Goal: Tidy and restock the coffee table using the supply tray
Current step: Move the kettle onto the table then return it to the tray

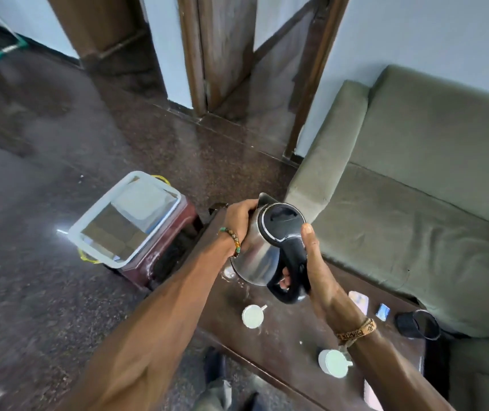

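Note:
A steel kettle with a black lid and handle hangs above the dark wooden coffee table. My right hand grips its black handle, thumb up by the lid. My left hand holds the steel body near the spout. Two white cups stand on the table, one below the kettle and another nearer me, partly behind my right wrist. The clear plastic supply tray, holding brown and pale packets, sits on a maroon stool left of the table.
Small blue-and-white sachets and a black holder lie at the table's right end. A grey-green sofa runs along the right. Dark polished floor spreads to the left, with wooden door frames behind.

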`<state>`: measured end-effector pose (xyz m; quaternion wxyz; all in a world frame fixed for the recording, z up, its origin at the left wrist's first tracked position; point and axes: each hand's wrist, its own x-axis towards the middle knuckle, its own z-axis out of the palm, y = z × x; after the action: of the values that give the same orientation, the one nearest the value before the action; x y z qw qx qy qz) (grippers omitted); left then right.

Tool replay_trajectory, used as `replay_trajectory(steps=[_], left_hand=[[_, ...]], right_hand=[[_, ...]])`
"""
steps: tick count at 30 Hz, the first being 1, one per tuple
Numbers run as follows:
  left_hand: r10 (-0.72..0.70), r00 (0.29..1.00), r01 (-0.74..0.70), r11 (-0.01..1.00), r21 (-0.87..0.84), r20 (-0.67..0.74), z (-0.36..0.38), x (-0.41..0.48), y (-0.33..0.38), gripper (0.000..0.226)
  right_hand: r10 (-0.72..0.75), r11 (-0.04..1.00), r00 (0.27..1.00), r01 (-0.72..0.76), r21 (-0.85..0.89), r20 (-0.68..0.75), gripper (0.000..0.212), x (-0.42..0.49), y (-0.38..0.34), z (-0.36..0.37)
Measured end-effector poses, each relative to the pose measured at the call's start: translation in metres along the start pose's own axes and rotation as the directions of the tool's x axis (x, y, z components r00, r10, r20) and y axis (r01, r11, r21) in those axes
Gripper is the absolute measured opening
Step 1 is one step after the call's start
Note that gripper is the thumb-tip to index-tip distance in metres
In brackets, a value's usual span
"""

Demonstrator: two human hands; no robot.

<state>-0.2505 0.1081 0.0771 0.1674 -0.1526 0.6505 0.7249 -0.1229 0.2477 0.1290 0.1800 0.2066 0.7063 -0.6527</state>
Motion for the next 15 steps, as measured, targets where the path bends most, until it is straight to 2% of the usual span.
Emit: replay_trajectory(steps=[4,8,11,15], left_hand=[[-0.005,0.997,-0.005,0.991,-0.135,-0.079,-0.023,-0.038,0.01,0.026],[0.001,0.991,-0.021,0.987,-0.156,-0.131,-0.055,-0.07,0.01,0.043],[0.029,0.973,-0.069,0.984,-0.167,-0.228,-0.086,-0.093,0.002,0.054],[0.047,0.938,-0.126,0.969,-0.211,-0.343,-0.137,-0.115,-0.007,0.043]], right_hand=[[-0.014,0.995,0.995,0.024,-0.098,0.096,0.121,-0.01,-0.001,0.013],[-0.013,0.99,0.99,0.032,-0.138,0.141,0.111,-0.025,0.004,0.033],[0.017,0.975,0.981,0.026,-0.22,0.191,0.115,-0.039,0.005,0.056],[-0.057,0.933,0.972,0.133,-0.335,0.227,0.089,-0.055,0.004,0.099]])
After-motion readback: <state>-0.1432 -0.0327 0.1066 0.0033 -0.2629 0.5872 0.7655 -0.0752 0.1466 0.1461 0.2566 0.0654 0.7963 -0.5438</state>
